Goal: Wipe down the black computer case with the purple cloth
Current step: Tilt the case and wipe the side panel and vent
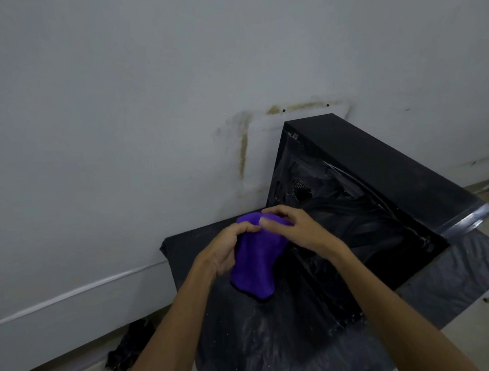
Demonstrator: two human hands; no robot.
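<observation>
The black computer case (384,170) stands to the right on a dark sheet, its open side showing cables and dusty plastic inside. The purple cloth (256,261) hangs bunched in front of the case's lower left corner. My left hand (225,252) grips the cloth's left side from below. My right hand (294,225) pinches its top edge with fingertips and thumb. Both forearms reach in from the bottom of the view. The cloth is held just left of the case opening; whether it touches the case I cannot tell.
A dusty black sheet (251,347) covers the floor under the case. The grey wall (115,137) with brown stains stands close behind. A crumpled black object (130,349) lies at the wall's base on the left. Pale floor tiles (487,335) show at right.
</observation>
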